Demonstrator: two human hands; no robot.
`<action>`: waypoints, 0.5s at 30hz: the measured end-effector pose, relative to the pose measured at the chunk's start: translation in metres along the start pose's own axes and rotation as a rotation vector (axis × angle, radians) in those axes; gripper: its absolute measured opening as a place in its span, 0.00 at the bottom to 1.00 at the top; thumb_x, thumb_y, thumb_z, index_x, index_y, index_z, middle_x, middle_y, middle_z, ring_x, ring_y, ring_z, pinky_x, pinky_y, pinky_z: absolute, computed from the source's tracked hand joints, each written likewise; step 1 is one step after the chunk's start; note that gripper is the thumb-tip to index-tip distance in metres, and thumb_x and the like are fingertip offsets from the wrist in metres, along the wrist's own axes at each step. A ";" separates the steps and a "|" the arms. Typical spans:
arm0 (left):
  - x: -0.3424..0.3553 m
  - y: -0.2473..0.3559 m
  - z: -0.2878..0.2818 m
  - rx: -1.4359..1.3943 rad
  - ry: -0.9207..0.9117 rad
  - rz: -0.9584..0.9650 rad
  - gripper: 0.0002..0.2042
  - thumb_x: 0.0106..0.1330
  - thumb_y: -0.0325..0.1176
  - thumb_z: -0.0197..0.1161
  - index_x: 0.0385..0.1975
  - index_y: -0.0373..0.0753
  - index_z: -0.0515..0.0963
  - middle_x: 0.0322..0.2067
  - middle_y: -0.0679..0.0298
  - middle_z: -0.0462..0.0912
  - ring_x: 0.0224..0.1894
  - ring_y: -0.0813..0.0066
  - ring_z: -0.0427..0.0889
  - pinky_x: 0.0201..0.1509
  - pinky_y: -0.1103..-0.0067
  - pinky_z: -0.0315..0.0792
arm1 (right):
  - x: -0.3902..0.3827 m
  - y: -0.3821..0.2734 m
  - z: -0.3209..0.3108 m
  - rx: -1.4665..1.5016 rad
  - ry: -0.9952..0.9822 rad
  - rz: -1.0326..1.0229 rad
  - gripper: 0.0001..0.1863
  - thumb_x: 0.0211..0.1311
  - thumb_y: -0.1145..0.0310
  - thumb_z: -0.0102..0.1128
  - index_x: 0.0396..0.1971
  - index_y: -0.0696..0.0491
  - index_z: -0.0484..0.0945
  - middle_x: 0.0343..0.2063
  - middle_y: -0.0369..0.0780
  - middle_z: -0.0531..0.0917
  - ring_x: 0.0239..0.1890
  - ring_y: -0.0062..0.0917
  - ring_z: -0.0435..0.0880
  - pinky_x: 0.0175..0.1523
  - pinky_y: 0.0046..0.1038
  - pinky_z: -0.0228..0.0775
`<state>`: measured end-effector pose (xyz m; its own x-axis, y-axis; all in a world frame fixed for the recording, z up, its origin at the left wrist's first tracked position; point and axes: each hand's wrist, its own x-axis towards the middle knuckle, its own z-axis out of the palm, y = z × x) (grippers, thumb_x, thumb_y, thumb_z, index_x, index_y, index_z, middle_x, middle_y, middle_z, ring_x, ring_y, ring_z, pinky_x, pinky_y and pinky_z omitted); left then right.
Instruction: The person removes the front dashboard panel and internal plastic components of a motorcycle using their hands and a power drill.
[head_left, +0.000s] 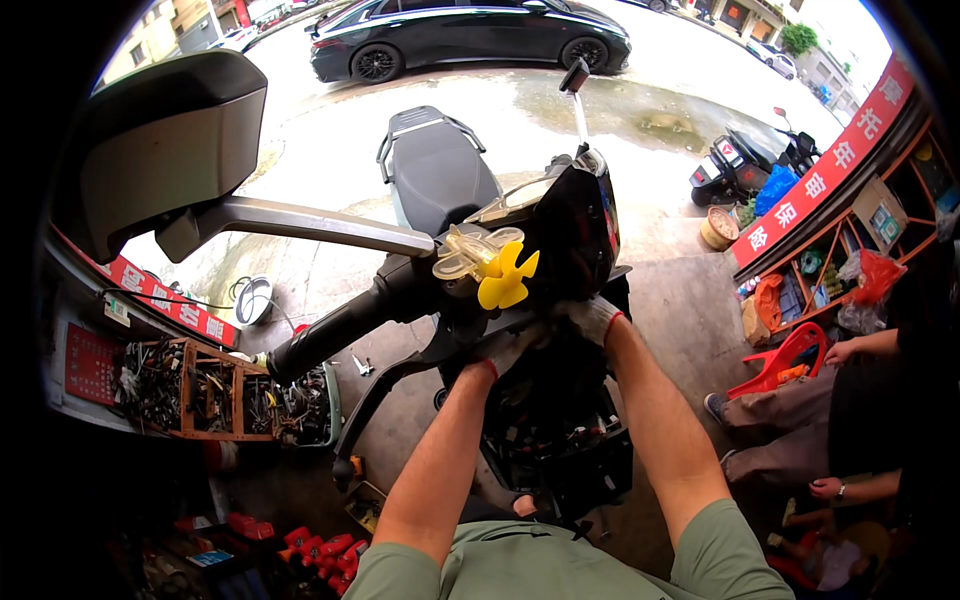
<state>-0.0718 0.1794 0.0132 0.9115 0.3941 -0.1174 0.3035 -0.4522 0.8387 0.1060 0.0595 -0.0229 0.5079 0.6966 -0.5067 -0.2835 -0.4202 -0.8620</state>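
A motor scooter stands in front of me, its grey seat (440, 165) pointing away. My left hand (512, 352) and my right hand (594, 318), both in white work gloves with red cuffs, reach into the dark front of the scooter below the handlebar. Shadow and dark parts hide the fingers of both, so what they touch cannot be made out. Beneath my wrists lies the opened black front section (570, 455). Just above my hands is a yellow propeller ornament (508, 275). To the left extend a black handlebar grip (335, 325) and a brake lever (375, 400).
A large mirror (165, 150) juts out at upper left. Tool-filled wooden bins (210, 390) stand left, red bottles (320, 555) lower left. At right are a seated person (860, 400), a red plastic chair (785, 358) and shelves (840, 260). A black car (470, 40) is outside.
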 end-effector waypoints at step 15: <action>0.001 -0.014 0.004 -0.020 0.000 -0.015 0.29 0.61 0.56 0.58 0.55 0.41 0.75 0.56 0.55 0.77 0.60 0.58 0.72 0.65 0.71 0.63 | 0.001 -0.006 0.004 -0.043 -0.051 0.003 0.13 0.55 0.70 0.61 0.42 0.55 0.80 0.31 0.38 0.84 0.27 0.23 0.80 0.31 0.25 0.73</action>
<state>-0.0742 0.1833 -0.0011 0.9069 0.4010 -0.1297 0.3115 -0.4305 0.8471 0.1049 0.0646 -0.0182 0.4649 0.7232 -0.5108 -0.2492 -0.4467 -0.8593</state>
